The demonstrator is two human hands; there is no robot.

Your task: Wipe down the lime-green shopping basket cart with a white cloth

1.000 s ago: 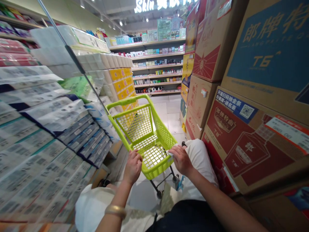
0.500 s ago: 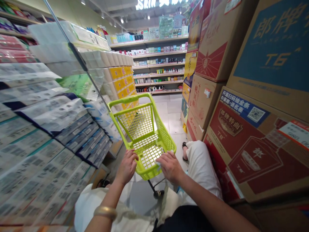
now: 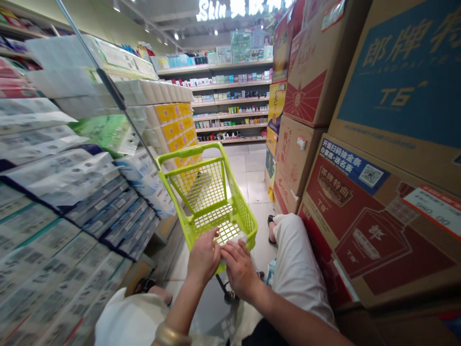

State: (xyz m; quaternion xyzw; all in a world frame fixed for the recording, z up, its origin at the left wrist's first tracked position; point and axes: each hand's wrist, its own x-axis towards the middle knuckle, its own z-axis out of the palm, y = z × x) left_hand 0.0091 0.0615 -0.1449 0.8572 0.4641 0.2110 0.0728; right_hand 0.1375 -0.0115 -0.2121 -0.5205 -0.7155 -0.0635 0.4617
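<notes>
A small lime-green shopping trolley stands in the aisle just in front of me, its basket holding nothing I can see. My left hand rests on the near rim of the basket, fingers curled over it. My right hand sits beside it on the same rim, pressing a white cloth or wipe against the plastic. The two hands touch at the middle of the rim. A gold bangle is on my left wrist. My knees in white trousers flank the trolley.
Stacked tissue and paper packs wall the left side. Cardboard liquor cartons tower on the right, close to my knee. Grey floor tiles run ahead to shelves of skincare goods under a lit sign.
Both hands have slid along the rim toward each other and now meet at its middle. The right hand brought the white cloth leftward. The trolley sits slightly closer.
</notes>
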